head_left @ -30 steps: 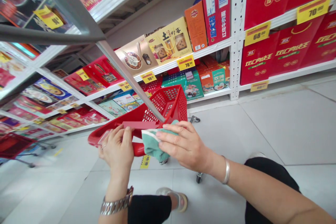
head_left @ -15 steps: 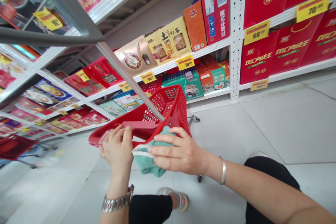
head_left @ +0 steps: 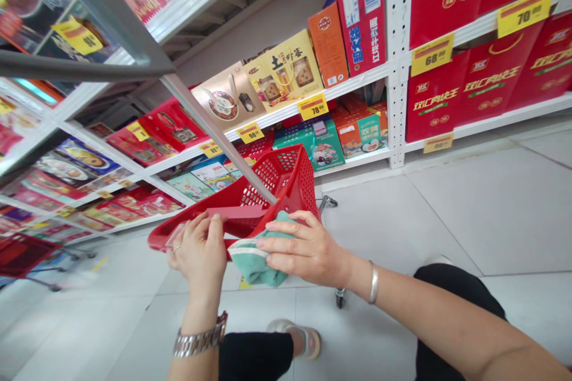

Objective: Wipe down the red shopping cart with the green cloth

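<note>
A supermarket aisle with pale floor tiles (head_left: 496, 214) runs along white perforated steel shelving (head_left: 397, 65), stacked with red gift boxes (head_left: 440, 98) and other boxed goods, with yellow price tags (head_left: 431, 55) along the shelf edges. A grey steel bar (head_left: 210, 131) slants down through the view, its lower end just above a red plastic shopping basket (head_left: 279, 187). The basket sits low in front of the person, on a small wheeled frame with a caster (head_left: 340, 299) showing beneath it.

The left hand (head_left: 199, 247), with a metal watch on its wrist, has its fingers bent and closed over the basket's flat red edge. The right hand (head_left: 306, 250), with a silver bangle above it, has its fingers extended and pressing a folded teal cloth (head_left: 254, 262) against the basket's near side.

The cloth is held only under those flat fingers, so a slip in the pressure could drop it to the floor. The caster could roll if the person pushes hard, jerking the basket from the left hand's narrow hold. Raising the basket carelessly could also knock it against the steel bar.
</note>
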The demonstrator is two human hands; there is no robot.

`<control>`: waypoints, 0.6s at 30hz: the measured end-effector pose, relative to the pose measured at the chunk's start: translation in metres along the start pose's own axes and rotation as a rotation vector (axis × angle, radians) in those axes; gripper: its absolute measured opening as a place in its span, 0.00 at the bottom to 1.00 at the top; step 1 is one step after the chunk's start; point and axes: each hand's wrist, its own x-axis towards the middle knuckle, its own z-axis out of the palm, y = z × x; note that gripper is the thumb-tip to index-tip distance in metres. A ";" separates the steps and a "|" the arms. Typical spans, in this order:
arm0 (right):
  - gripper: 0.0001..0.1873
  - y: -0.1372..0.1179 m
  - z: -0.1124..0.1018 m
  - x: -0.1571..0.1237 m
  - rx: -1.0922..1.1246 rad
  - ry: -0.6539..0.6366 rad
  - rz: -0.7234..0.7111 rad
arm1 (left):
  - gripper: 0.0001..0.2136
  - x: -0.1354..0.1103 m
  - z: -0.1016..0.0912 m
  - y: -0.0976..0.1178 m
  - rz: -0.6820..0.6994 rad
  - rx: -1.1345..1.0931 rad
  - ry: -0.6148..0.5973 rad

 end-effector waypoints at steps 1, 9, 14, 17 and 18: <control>0.07 0.001 0.001 -0.001 0.005 -0.006 0.008 | 0.22 -0.001 0.000 0.004 -0.035 -0.013 0.023; 0.14 0.014 0.006 -0.007 0.003 -0.039 0.141 | 0.19 -0.002 -0.001 0.009 -0.094 -0.038 0.044; 0.17 0.023 -0.002 -0.006 -0.087 0.026 0.258 | 0.17 -0.001 -0.006 0.012 -0.093 -0.055 0.020; 0.15 0.014 -0.012 0.003 -0.094 0.073 0.253 | 0.16 -0.001 -0.005 0.007 -0.069 -0.065 0.029; 0.14 0.009 -0.015 0.006 -0.088 0.083 0.229 | 0.17 -0.001 -0.004 0.004 -0.052 -0.054 0.029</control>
